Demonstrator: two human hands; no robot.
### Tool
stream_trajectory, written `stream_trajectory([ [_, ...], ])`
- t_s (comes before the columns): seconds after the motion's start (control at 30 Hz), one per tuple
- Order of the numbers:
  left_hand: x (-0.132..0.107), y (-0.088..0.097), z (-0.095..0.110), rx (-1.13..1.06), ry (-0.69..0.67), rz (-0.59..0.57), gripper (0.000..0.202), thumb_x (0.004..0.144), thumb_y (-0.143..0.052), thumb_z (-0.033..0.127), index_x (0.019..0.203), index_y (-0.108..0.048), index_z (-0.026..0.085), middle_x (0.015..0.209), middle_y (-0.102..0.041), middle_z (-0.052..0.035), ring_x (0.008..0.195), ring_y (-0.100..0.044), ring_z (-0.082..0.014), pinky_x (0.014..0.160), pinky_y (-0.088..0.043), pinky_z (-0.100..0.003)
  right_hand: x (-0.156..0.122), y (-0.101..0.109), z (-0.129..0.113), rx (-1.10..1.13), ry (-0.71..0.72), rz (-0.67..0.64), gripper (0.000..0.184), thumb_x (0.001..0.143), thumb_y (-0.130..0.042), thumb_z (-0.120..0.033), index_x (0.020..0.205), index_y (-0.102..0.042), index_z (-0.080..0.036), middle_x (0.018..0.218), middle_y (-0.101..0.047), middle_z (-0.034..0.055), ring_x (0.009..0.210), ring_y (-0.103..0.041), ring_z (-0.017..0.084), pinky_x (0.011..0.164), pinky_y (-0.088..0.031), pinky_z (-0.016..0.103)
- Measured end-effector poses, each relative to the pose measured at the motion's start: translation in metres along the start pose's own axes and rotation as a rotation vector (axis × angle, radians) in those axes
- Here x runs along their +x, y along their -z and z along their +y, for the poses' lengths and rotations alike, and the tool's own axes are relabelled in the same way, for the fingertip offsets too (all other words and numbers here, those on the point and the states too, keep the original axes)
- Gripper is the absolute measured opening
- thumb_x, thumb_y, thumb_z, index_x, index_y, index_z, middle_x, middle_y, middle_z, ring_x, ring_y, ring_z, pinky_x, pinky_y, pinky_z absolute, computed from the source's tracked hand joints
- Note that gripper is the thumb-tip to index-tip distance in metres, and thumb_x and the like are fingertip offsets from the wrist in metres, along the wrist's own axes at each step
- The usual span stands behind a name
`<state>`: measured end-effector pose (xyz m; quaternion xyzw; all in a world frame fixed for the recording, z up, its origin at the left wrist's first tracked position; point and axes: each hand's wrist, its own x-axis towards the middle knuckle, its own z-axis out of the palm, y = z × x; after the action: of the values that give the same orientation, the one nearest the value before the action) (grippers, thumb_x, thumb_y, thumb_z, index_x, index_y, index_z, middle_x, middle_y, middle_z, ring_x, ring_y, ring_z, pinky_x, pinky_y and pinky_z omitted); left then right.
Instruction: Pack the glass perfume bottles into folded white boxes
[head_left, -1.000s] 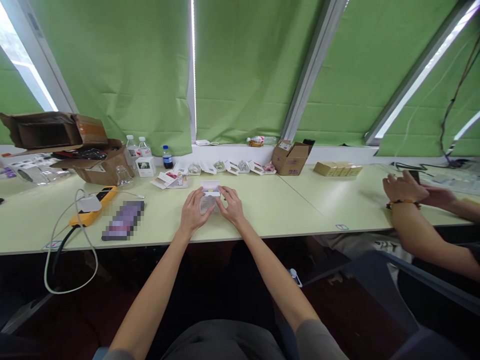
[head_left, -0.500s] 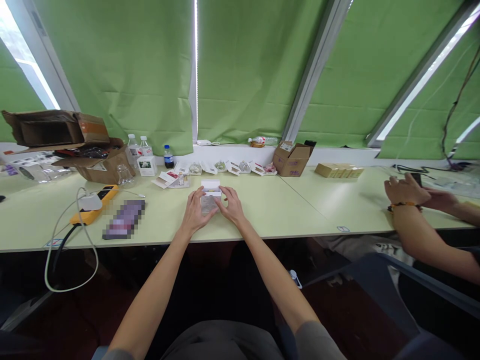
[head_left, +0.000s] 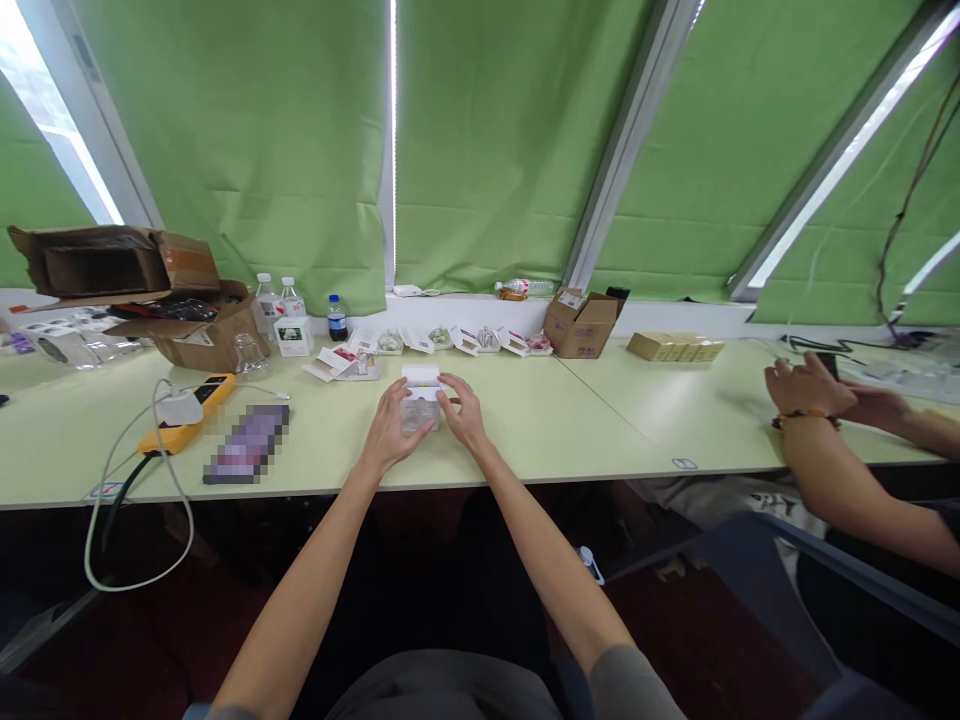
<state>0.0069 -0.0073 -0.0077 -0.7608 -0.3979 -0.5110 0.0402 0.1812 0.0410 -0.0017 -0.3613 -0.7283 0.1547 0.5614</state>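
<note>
A small white box (head_left: 420, 413) stands near the table's front edge, its lid flap raised at the back and a bit of yellow showing inside. My left hand (head_left: 391, 425) grips its left side, the thumb at the lower front. On the opposite side my right hand (head_left: 463, 413) holds the box with thumb and fingers at the upper right edge. Behind it, along the back of the table, lie several opened white boxes with small items in them, among them a flat opened box (head_left: 345, 362) with red print.
To the left are a phone-like blurred device (head_left: 247, 443), a yellow power strip (head_left: 187, 415) with a white cable, and cardboard boxes (head_left: 202, 330). A small carton (head_left: 585, 322) and gold boxes (head_left: 675, 347) stand at the back right. Another person's hands (head_left: 814, 390) work at the far right.
The box's front has tipped slightly, showing more of its front face, while my right thumb has moved up off it. Both hands stay around the box.
</note>
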Motion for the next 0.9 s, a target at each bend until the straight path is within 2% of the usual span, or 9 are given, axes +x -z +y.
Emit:
stream_trajectory([
  [0.13, 0.0, 0.0, 0.0, -0.005, 0.027, 0.009, 0.056, 0.081, -0.063, 0.039, 0.127, -0.037, 0.021, 0.141, -0.039, -0.0153, 0.133, -0.038, -0.0282, 0.105, -0.039, -0.048, 0.0, 0.001, -0.003, 0.126, -0.104, -0.038, 0.043, 0.089, -0.047, -0.049, 0.121, -0.058, -0.022, 0.118, -0.062, 0.0098, 0.101, -0.06, 0.022, 0.069, -0.056, 0.032],
  [0.3, 0.001, 0.001, 0.001, -0.023, 0.033, 0.017, 0.061, 0.082, -0.062, 0.04, 0.132, -0.034, 0.02, 0.143, -0.037, -0.0165, 0.134, -0.036, -0.0288, 0.106, -0.037, -0.049, 0.004, -0.002, -0.006, 0.197, -0.111, 0.025, 0.043, 0.092, -0.041, -0.05, 0.118, -0.059, -0.021, 0.117, -0.062, 0.0099, 0.104, -0.059, 0.022, 0.082, -0.053, 0.036],
  [0.4, 0.001, 0.001, 0.0, -0.036, 0.041, 0.031, 0.066, 0.082, -0.061, 0.04, 0.136, -0.03, 0.02, 0.144, -0.036, -0.017, 0.135, -0.034, -0.0286, 0.108, -0.035, -0.049, 0.008, -0.006, -0.002, 0.304, -0.19, 0.068, 0.047, 0.092, -0.038, -0.051, 0.125, -0.054, -0.021, 0.113, -0.063, 0.0105, 0.095, -0.062, 0.021, 0.076, -0.055, 0.034],
  [0.5, 0.001, -0.001, -0.003, -0.083, 0.092, 0.064, 0.069, 0.083, -0.06, 0.041, 0.14, -0.026, 0.02, 0.144, -0.035, -0.0175, 0.136, -0.034, -0.0289, 0.108, -0.035, -0.05, 0.01, -0.009, 0.001, 0.396, -0.303, 0.056, 0.052, 0.092, -0.034, -0.055, 0.122, -0.056, -0.019, 0.1, -0.065, 0.0099, 0.083, -0.063, 0.02, 0.069, -0.056, 0.034],
  [0.6, 0.0, -0.004, -0.008, -0.171, 0.193, 0.119, 0.069, 0.084, -0.059, 0.042, 0.14, -0.026, 0.021, 0.143, -0.035, -0.0178, 0.131, -0.041, -0.0285, 0.105, -0.039, -0.049, 0.009, -0.011, -0.001, 0.436, -0.322, -0.007, 0.055, 0.091, -0.033, -0.058, 0.121, -0.058, -0.018, 0.091, -0.067, 0.0087, 0.081, -0.063, 0.02, 0.069, -0.055, 0.034],
  [0.7, -0.001, -0.008, -0.013, -0.308, 0.305, 0.153, 0.068, 0.084, -0.057, 0.044, 0.141, -0.025, 0.023, 0.139, -0.04, -0.0178, 0.118, -0.054, -0.0254, 0.096, -0.047, -0.045, 0.005, -0.011, -0.006, 0.427, -0.267, -0.088, 0.055, 0.087, -0.044, -0.06, 0.124, -0.055, -0.02, 0.097, -0.067, 0.0079, 0.085, -0.063, 0.021, 0.071, -0.054, 0.033],
  [0.8, 0.001, -0.013, -0.016, -0.456, 0.42, 0.075, 0.061, 0.085, -0.056, 0.047, 0.135, -0.034, 0.022, 0.127, -0.054, -0.0158, 0.103, -0.062, -0.0225, 0.085, -0.052, -0.041, 0.003, -0.012, -0.008, 0.421, -0.264, -0.145, 0.055, 0.085, -0.048, -0.06, 0.122, -0.055, -0.02, 0.096, -0.068, 0.0073, 0.086, -0.063, 0.021, 0.072, -0.053, 0.032],
  [0.9, 0.01, -0.014, -0.016, -0.589, 0.509, 0.008, 0.048, 0.084, -0.053, 0.052, 0.116, -0.051, 0.017, 0.113, -0.063, -0.0131, 0.097, -0.064, -0.0224, 0.082, -0.052, -0.039, 0.003, -0.014, -0.004, 0.428, -0.292, -0.176, 0.056, 0.082, -0.05, -0.062, 0.115, -0.058, -0.018, 0.093, -0.068, 0.007, 0.085, -0.063, 0.022, 0.071, -0.052, 0.032],
])
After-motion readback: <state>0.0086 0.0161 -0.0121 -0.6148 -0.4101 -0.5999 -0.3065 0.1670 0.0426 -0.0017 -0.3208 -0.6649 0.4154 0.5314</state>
